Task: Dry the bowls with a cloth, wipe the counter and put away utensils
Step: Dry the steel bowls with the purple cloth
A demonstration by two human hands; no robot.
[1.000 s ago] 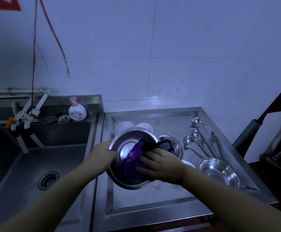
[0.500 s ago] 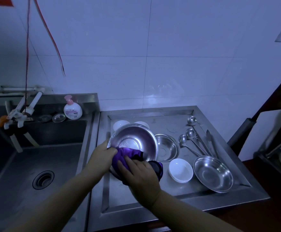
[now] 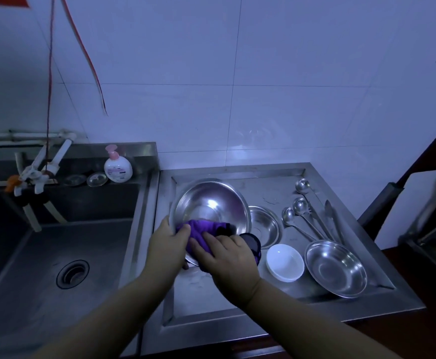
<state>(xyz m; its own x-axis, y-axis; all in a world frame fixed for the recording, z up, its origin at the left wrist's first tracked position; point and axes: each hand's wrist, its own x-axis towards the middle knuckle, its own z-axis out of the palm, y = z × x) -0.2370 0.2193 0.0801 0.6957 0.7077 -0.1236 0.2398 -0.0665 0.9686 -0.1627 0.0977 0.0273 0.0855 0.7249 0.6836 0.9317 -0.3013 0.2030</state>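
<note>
A large steel bowl [image 3: 211,203] is tilted toward me above the steel counter tray [image 3: 276,301]. My left hand [image 3: 166,242] grips its near-left rim. My right hand [image 3: 227,257] presses a purple cloth [image 3: 201,228] over the bowl's near rim, fingers spread on the cloth. To the right lie a small steel bowl [image 3: 264,225], a white bowl [image 3: 285,263] and a wide steel bowl [image 3: 336,269]. Three ladles [image 3: 302,211] and tongs [image 3: 333,218] rest at the back right.
A deep sink [image 3: 56,255] with a drain [image 3: 73,273] is on the left, with a tap [image 3: 34,174] above it. A soap bottle [image 3: 117,165] and two small lids [image 3: 97,179] stand on its back ledge. A white board [image 3: 419,203] leans at the right.
My right hand has drawn the cloth from inside the bowl onto its near rim. The bowl has tipped back, so its inside shows more.
</note>
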